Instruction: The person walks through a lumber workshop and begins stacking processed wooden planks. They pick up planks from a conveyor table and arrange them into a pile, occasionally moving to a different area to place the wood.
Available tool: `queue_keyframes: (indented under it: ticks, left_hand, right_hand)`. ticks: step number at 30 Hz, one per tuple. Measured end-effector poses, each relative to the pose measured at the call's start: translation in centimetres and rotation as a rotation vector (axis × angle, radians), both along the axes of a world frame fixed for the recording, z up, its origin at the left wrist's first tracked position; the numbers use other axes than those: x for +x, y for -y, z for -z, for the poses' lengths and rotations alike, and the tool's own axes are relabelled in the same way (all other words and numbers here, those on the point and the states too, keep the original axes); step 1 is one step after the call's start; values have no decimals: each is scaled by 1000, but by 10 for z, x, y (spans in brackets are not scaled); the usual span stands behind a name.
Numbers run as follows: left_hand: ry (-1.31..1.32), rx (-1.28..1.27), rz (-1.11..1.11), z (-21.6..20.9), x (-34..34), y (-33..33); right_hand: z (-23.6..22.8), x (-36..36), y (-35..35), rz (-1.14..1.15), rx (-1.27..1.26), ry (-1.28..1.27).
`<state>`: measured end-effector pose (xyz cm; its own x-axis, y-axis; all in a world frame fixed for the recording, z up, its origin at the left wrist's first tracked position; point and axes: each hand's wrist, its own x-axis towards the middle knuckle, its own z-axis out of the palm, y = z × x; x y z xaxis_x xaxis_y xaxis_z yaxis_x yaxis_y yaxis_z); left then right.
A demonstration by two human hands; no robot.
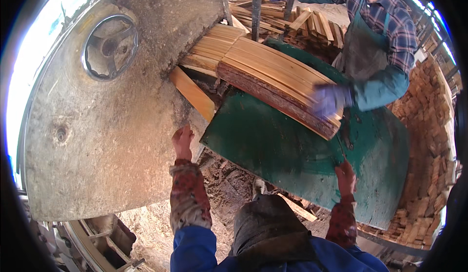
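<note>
My left hand is raised beside the lower end of a slanting wood strip, its fingers loosely bent and apart with nothing seen in them. My right hand rests on the near part of the green tabletop, fingers apart. A thin dark line on the green surface ends near its fingertips; whether it is a rod or a stain is unclear. Across the tabletop lie long, side-by-side wood strips, the nearest with bark on its side. A co-worker's gloved hand is on their right end.
A large worn machine panel with a metal handwheel fills the left. The co-worker stands across the green table. Stacked wood pieces line the right, and more lie behind. Sawdust and scraps cover the floor below me.
</note>
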<state>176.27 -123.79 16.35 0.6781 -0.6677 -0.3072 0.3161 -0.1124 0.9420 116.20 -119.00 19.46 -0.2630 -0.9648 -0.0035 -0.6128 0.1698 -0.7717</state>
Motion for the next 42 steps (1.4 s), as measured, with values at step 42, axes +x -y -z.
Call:
queue_keyframes:
  ticks: [42]
  left_hand:
    - [-361, 154, 649, -18, -80, -25]
  right_hand:
    - [-18, 413, 222, -321, -127, 244]
